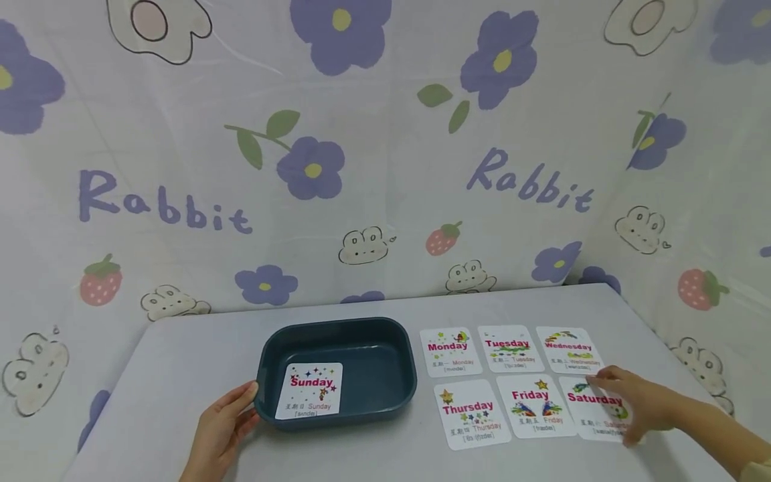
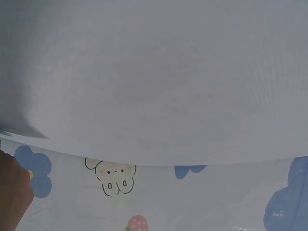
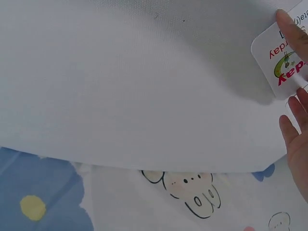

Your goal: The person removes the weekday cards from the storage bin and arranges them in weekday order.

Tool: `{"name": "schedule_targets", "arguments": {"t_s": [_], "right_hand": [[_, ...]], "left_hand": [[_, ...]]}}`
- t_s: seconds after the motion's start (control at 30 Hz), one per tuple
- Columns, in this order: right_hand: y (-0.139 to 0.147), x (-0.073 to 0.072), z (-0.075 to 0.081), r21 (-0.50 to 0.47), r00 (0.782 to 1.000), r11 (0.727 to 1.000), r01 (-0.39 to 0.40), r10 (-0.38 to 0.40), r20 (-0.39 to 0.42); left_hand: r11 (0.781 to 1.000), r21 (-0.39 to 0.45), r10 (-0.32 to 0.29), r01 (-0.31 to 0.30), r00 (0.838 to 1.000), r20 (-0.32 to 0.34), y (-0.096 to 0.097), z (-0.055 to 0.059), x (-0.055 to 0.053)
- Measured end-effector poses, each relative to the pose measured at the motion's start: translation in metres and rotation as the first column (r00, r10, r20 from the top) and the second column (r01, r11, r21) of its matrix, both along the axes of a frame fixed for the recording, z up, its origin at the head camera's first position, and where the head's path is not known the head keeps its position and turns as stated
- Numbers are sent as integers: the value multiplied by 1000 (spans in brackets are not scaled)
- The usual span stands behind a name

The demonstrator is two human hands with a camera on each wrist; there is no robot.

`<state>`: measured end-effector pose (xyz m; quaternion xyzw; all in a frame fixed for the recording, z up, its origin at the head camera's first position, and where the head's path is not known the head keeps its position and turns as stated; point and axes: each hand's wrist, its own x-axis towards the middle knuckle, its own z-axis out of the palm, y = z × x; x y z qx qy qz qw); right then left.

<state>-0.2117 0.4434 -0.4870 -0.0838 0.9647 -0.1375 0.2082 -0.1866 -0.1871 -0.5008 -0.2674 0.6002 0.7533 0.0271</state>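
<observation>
A dark teal plastic tray (image 1: 394, 375) stands on the table, and a "Sunday" card (image 1: 309, 391) leans inside at its left. My left hand (image 1: 223, 428) grips the tray's left end, thumb at the rim and fingers lower down. At the right, my right hand (image 1: 647, 402) spans the "Saturday" card (image 1: 593, 412), fingers at its far edge and thumb at its near edge. The right wrist view shows the thumb (image 3: 292, 31) over that card, partly hiding it. Left of it lie the "Friday" card (image 1: 536, 405) and the "Thursday" card (image 1: 472, 415).
Behind these, the "Monday" card (image 1: 450, 351), "Tuesday" card (image 1: 510, 348) and "Wednesday" card (image 1: 569, 349) form a back row. A pale cloth covers the table (image 1: 199, 355). A printed curtain (image 1: 391, 161) with flowers and rabbits hangs along the back and sides.
</observation>
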Motion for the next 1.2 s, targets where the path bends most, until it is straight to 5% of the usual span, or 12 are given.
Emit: {"name": "schedule_targets", "arguments": {"t_s": [0.33,0.73,1.2], "right_hand": [[-17,-10,28,3,992,998,-62,62,-107],[-51,-39,67,-79,937,982,-171,138,-321],[-155,-67,68,-139,871,936,-322,236,-431]], "left_hand": [[1000,19,4,-4,1000,-4,1,3,2],[1000,17,10,-10,1000,-9,1,2,2],[1000,19,3,-2,1000,-17,1,0,1]]}}
